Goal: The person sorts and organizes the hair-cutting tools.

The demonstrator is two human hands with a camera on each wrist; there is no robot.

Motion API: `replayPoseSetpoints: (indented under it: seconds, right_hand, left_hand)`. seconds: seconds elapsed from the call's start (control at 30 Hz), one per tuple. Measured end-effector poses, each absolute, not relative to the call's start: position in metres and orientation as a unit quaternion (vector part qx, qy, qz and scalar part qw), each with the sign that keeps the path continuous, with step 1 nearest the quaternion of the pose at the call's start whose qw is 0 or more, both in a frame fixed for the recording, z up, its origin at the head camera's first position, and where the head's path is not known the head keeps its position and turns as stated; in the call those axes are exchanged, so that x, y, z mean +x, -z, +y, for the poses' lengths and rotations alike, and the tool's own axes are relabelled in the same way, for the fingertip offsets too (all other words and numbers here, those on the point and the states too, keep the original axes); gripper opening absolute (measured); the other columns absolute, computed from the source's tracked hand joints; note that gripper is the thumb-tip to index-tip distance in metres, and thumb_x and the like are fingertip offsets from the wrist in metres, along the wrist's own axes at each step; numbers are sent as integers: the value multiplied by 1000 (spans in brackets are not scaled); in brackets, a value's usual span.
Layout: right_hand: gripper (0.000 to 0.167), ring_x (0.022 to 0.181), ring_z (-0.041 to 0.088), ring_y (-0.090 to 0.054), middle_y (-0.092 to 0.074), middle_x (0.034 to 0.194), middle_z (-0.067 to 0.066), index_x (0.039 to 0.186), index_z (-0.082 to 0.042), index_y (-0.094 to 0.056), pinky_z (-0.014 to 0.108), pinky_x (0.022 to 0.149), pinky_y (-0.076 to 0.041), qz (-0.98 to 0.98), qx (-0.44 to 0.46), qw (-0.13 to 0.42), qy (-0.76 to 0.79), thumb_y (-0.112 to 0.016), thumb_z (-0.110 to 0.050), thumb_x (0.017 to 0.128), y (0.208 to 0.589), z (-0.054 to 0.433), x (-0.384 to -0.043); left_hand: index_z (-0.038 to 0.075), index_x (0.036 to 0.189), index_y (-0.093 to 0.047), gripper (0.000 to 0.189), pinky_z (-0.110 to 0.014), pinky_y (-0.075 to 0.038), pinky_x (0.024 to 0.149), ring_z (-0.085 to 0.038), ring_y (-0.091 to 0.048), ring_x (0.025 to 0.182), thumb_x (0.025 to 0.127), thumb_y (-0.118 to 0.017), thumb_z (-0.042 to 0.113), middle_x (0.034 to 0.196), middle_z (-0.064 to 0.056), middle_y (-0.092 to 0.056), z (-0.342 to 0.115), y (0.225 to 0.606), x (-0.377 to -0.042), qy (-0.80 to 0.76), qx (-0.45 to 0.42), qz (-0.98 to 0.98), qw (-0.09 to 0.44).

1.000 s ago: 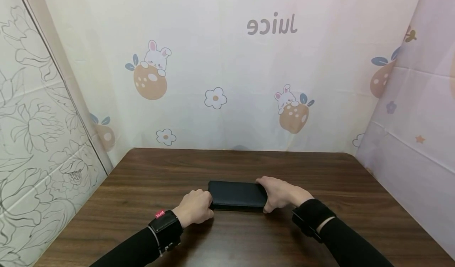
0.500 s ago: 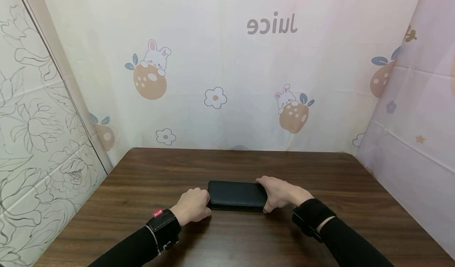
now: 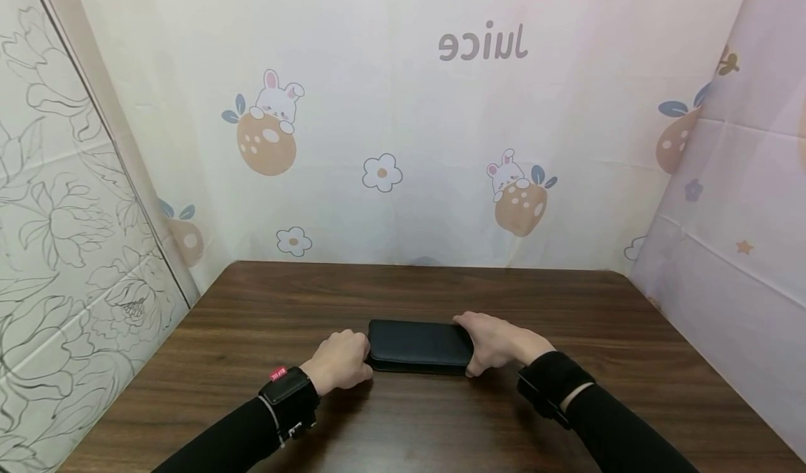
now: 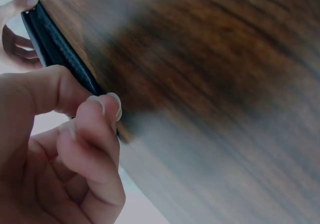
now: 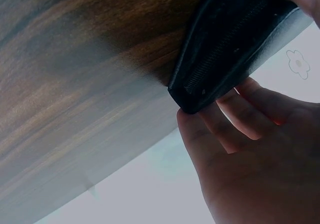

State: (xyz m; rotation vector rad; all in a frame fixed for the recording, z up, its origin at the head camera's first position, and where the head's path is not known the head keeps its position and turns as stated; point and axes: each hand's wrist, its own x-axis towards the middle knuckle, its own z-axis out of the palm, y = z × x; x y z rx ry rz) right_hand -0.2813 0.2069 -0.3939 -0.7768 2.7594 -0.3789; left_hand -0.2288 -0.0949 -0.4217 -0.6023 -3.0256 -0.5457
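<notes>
A long black wallet (image 3: 418,347) lies flat on the brown wooden table, its long side facing me. My right hand (image 3: 497,343) grips its right end, thumb at the near corner and fingers round the far side. In the right wrist view, a zipper (image 5: 225,49) runs between the covers of the wallet (image 5: 200,101). At the left end, my left hand (image 3: 340,361) has curled fingers, with thumb and fingertips pinched together. The left wrist view shows these fingertips (image 4: 102,106) right at the end of the wallet (image 4: 65,54); they hide what lies between them.
The wooden table (image 3: 283,294) reaches back to a pale curtain (image 3: 403,109) printed with rabbits, fruit and flowers. A white panel (image 3: 69,200) with line-drawn flowers stands on the left, and another printed curtain (image 3: 724,249) hangs on the right.
My left hand has shifted slightly to the left, its wrist along with it. The right hand and the wallet have stayed in place.
</notes>
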Motion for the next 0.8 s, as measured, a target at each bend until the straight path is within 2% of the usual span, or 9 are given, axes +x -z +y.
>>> replayPoseSetpoints:
  seconds: [0.27, 0.43, 0.8]
  right_hand:
    - [95, 120, 27, -54, -52, 142, 13, 148, 1, -45, 47, 99, -45, 950, -255, 124, 130, -94, -18, 69, 397, 209, -283]
    - [94, 119, 26, -54, -52, 141, 13, 148, 2, -45, 47, 99, -46, 950, -254, 123, 134, -93, -17, 69, 397, 209, -282]
    - [95, 122, 28, -53, -51, 143, 14, 149, 1, -45, 48, 100, -45, 950, -251, 128, 133, -93, -18, 69, 397, 208, -283]
  left_hand:
    - [15, 60, -45, 39, -29, -29, 50, -12, -35, 52, 82, -76, 11, 59, 5, -34, -94, 421, -231, 166, -185, -968, 10]
    - [13, 64, -54, 29, -30, -32, 52, -13, -39, 54, 82, -77, 12, 61, 4, -40, -97, 422, -233, 167, -177, -970, 17]
    - [10, 72, -61, 20, -31, -36, 53, -14, -44, 56, 82, -78, 10, 64, 1, -50, -97, 417, -229, 178, -171, -969, 15]
